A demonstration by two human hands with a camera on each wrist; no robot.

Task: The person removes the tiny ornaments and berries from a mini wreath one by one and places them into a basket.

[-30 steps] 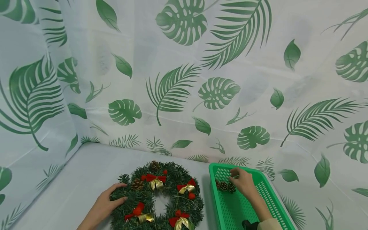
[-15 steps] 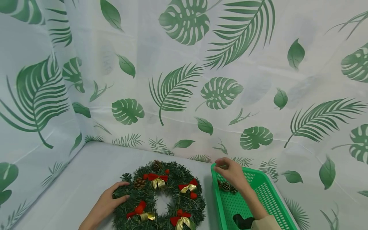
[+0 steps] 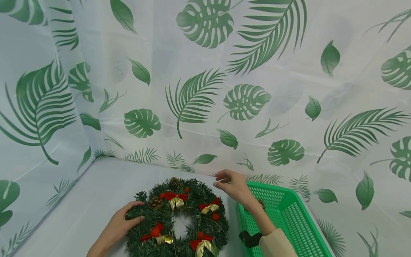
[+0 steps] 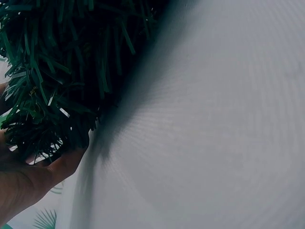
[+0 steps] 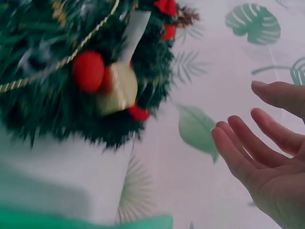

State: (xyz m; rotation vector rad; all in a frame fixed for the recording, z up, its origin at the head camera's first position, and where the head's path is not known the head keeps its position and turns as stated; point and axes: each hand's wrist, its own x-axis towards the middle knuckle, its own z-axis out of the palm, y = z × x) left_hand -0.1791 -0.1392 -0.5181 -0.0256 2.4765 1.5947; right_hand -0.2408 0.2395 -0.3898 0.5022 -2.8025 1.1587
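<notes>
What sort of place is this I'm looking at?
Probably a makeshift indoor work corner, though I can't be sure: leaf-printed sheeting walls in a pale tabletop, which holds a decorated wreath and a green plastic basket.

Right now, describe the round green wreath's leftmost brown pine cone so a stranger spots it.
On the white table lies the round green wreath. At its upper left sits the brown pine cone, lower and farther left than the topmost brown cone.

Round green wreath [image 3: 194,201] — red-and-gold bows [image 3: 176,200], red balls [image 3: 216,216], pinecones [image 3: 155,203] — flat on the white table [image 3: 102,189]
</notes>
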